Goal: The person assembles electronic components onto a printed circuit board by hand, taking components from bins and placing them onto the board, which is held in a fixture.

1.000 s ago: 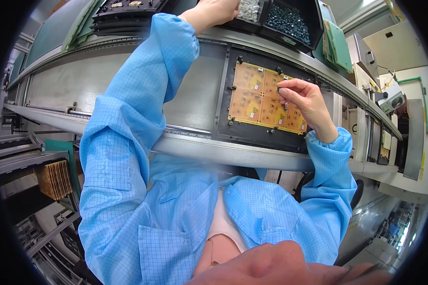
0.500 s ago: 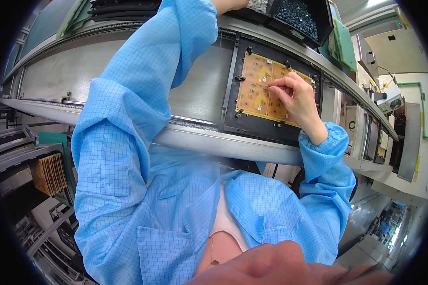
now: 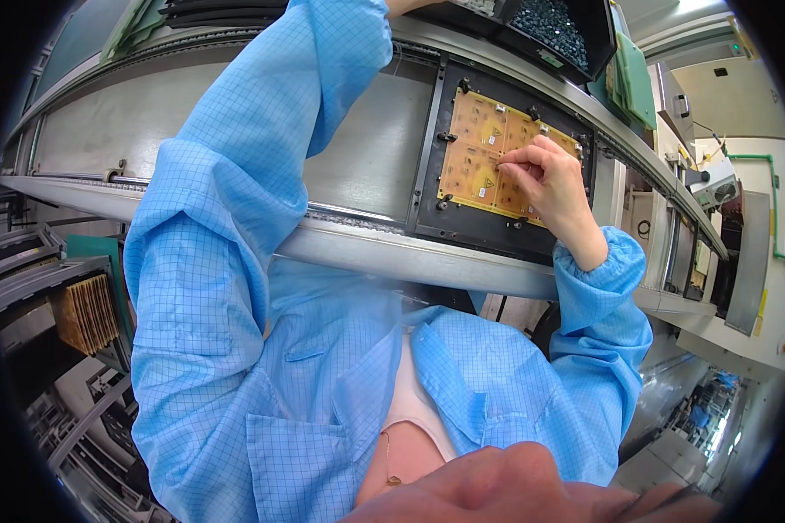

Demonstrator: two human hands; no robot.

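My right hand [image 3: 545,185] is over a tan printed circuit board panel [image 3: 469,179]. Thumb and forefinger are pinched together close to the panel's middle; whatever they hold is too small to make out. Several small white components and dark clips show along the panel's edges, and the hand covers part of its right side. The panel lies in a black carrier frame [image 3: 475,235]. My left hand [image 3: 410,5] reaches to the top edge beside the parts bins, with its fingers out of view.
A black bin [image 3: 604,35] holds many small dark-blue parts, beside a compartment of pale parts. The carrier sits between metal conveyor rails [image 3: 366,235]. Green sheets [image 3: 634,83] stand at the upper right. Brown boards [image 3: 87,314] are racked at the lower left.
The carrier and panel appear slightly farther right, and my right hand with them, still pinched. My left hand has slipped farther past the top edge.
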